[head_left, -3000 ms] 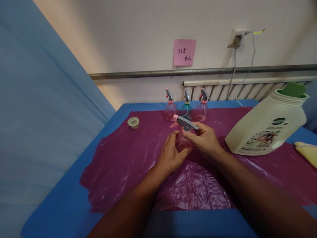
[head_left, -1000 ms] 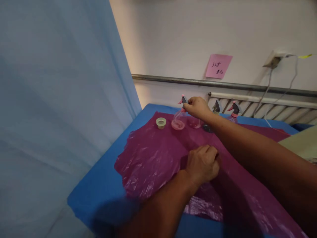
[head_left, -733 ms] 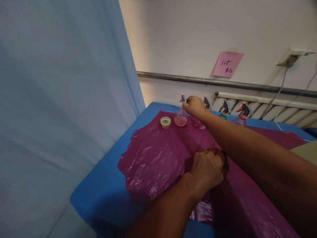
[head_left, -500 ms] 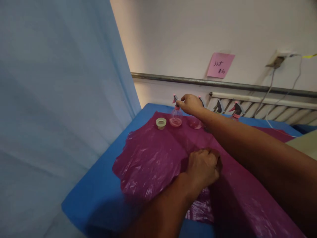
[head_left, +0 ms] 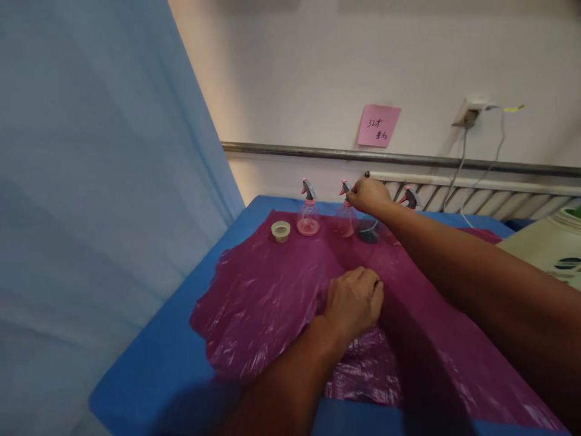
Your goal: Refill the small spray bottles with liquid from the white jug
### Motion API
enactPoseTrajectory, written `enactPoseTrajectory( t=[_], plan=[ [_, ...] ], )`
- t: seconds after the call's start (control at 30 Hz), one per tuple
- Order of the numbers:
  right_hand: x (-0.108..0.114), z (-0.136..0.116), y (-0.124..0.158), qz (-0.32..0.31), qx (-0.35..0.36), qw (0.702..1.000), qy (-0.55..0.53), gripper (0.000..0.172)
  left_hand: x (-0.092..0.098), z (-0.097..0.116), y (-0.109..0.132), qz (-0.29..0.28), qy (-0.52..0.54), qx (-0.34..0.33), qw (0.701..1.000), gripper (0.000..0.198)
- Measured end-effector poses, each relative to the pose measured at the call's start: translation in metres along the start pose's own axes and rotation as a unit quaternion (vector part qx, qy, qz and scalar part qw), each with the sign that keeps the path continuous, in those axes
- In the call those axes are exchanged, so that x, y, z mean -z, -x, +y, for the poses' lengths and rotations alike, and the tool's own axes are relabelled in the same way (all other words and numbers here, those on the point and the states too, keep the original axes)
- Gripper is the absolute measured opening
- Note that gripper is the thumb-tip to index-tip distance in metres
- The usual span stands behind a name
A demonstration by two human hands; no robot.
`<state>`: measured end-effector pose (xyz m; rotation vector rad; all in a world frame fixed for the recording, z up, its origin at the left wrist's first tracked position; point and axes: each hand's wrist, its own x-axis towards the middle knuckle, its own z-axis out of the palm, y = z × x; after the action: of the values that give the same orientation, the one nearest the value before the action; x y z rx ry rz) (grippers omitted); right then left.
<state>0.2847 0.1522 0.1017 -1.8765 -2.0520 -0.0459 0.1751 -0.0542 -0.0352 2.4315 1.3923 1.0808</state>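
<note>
My right hand [head_left: 371, 195] is closed around the neck of a spray bottle [head_left: 345, 223] with a grey and pink trigger head. That bottle stands upright with a little pink liquid inside. To its left is another spray bottle [head_left: 308, 219], also holding pink liquid, beside a small pale cup [head_left: 281, 230]. A bottle with dark liquid [head_left: 368, 232] is partly behind my right hand. A further trigger head [head_left: 410, 197] shows above my forearm. My left hand [head_left: 355, 300] is curled low over the purple plastic sheet [head_left: 267, 297]; whatever its fingers hold is hidden.
The sheet covers part of a blue table [head_left: 149, 357]. A pale blue curtain [head_left: 91, 181] hangs at left. A metal pipe [head_left: 290, 151] and radiator [head_left: 436, 197] run along the wall. At right stands a large cream container [head_left: 549, 248]. Cables hang from a socket [head_left: 469, 114].
My right hand has left the leftmost spray bottle, which stays upright, and now grips the one to its right. My left hand stays low over the sheet. The view has shifted slightly right.
</note>
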Motion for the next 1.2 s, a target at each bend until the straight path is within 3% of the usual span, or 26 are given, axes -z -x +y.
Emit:
enactPoseTrajectory(
  t=[0.13, 0.23, 0.33, 0.4, 0.47, 0.53, 0.67, 0.93, 1.07, 1.2],
  plan=[
    [0.009, 0.008, 0.012, 0.022, 0.009, 1.0, -0.018, 0.031, 0.003, -0.003, -0.004, 0.016, 0.029, 0.029, 0.999, 0.011],
    [0.023, 0.022, 0.038, 0.074, 0.026, 0.996, -0.048, 0.029, 0.006, -0.005, -0.009, 0.066, 0.057, 0.056, 0.995, 0.007],
    [0.037, 0.037, 0.08, 0.111, 0.055, 0.987, -0.101, 0.025, 0.009, -0.008, -0.015, 0.157, 0.072, 0.06, 0.983, 0.036],
    [0.042, 0.046, 0.112, 0.121, 0.064, 0.982, -0.129, 0.024, 0.008, -0.01, -0.018, 0.186, 0.081, 0.068, 0.977, 0.059],
    [0.042, 0.053, 0.143, 0.125, 0.069, 0.978, -0.15, 0.023, 0.005, -0.011, -0.019, 0.16, 0.092, 0.093, 0.978, 0.079],
    [0.04, 0.057, 0.169, 0.132, 0.069, 0.974, -0.171, 0.022, 0.001, -0.01, -0.017, 0.099, 0.104, 0.117, 0.983, 0.093],
    [0.03, 0.063, 0.201, 0.131, 0.076, 0.959, -0.238, 0.02, -0.008, -0.003, -0.011, -0.01, 0.13, 0.133, 0.982, 0.086],
    [-0.007, 0.078, 0.216, 0.146, 0.113, 0.904, -0.385, 0.037, 0.001, 0.012, -0.011, -0.027, 0.143, 0.139, 0.98, 0.066],
    [-0.018, 0.08, 0.22, 0.126, 0.072, 0.889, -0.433, 0.022, 0.004, 0.013, -0.01, -0.045, 0.145, 0.124, 0.981, 0.074],
    [-0.021, 0.078, 0.22, 0.123, 0.022, 0.866, -0.485, 0.028, -0.001, 0.009, -0.006, -0.037, 0.161, 0.112, 0.98, 0.084]
  ],
)
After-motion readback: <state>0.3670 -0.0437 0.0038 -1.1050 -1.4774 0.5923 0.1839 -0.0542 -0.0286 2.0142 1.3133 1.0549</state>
